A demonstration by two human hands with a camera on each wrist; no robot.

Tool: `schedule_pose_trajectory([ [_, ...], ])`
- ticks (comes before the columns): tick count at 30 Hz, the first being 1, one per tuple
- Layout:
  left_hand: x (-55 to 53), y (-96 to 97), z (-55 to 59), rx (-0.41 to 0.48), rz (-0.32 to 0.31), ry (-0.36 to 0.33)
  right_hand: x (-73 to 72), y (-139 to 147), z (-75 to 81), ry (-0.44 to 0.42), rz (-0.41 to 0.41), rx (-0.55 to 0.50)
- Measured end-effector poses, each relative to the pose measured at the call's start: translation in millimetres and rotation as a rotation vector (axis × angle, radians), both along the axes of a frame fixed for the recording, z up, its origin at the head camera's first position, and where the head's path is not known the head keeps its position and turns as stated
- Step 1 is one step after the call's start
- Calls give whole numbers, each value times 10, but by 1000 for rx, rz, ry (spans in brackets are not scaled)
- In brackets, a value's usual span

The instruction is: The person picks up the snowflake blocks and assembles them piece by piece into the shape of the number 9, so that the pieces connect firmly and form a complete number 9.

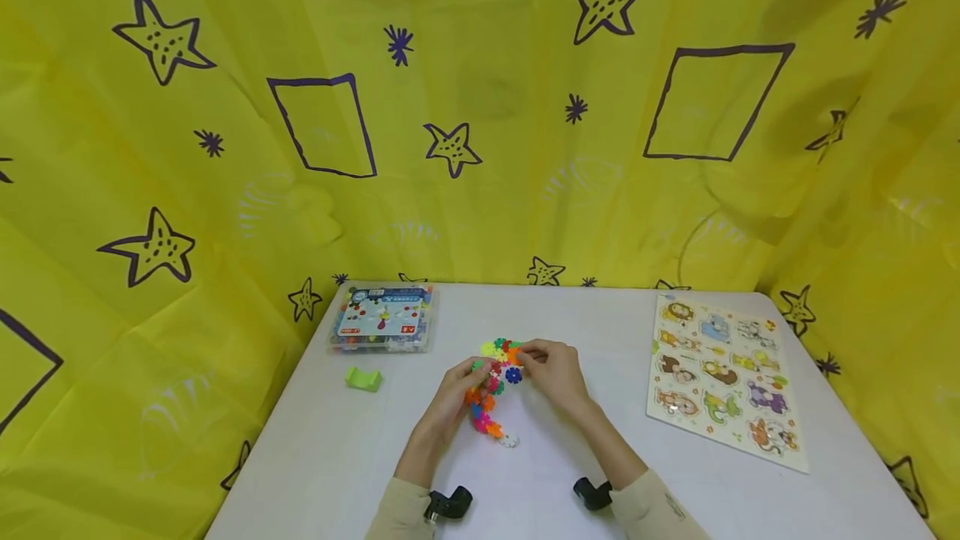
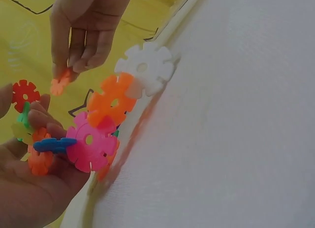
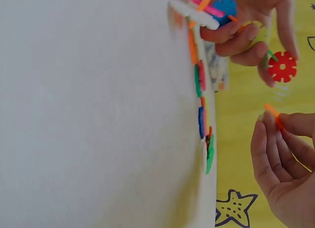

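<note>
My left hand (image 1: pixel 450 390) holds a chain of interlocked plastic snowflake discs (image 2: pixel 91 142) in pink, orange, blue and other colours. A white disc (image 2: pixel 144 68) forms the chain's near end and hangs toward me. At the other end, a red disc (image 3: pixel 282 66) stands out by the left fingertips. My right hand (image 1: pixel 555 372) pinches a single orange disc (image 3: pixel 273 114) between thumb and fingers, apart from the red one. Loose discs in several colours, a dark blue disc (image 1: pixel 513 375) among them, lie on the table behind and between the hands.
A clear plastic box (image 1: pixel 381 319) with a printed label stands at the back left of the white table (image 1: pixel 300 457). In front of it sits a light green block (image 1: pixel 363 379). On the right lies an animal puzzle board (image 1: pixel 723 382). A yellow patterned curtain (image 1: pixel 495 215) hangs behind.
</note>
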State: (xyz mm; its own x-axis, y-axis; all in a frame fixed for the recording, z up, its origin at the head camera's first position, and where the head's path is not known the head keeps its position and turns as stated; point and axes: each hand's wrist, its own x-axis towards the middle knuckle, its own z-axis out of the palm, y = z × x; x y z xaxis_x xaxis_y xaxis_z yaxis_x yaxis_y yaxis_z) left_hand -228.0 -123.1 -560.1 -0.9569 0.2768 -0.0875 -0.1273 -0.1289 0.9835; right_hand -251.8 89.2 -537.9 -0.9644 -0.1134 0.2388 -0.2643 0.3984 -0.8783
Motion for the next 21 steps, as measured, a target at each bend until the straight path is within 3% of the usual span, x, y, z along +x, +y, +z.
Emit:
schedule_pose_trajectory([
  [4, 0, -5, 6, 6, -10, 5, 59, 2, 49, -66, 41, -169],
  [9, 8, -9, 4, 12, -14, 4, 110, -7, 77, -107, 86, -299],
  [19, 2, -7, -13, 0, -25, 7, 165, -48, 96, -139, 82, -323],
  [21, 5, 1, -13, -6, -18, 3, 207, -55, 169, -147, 83, -317],
])
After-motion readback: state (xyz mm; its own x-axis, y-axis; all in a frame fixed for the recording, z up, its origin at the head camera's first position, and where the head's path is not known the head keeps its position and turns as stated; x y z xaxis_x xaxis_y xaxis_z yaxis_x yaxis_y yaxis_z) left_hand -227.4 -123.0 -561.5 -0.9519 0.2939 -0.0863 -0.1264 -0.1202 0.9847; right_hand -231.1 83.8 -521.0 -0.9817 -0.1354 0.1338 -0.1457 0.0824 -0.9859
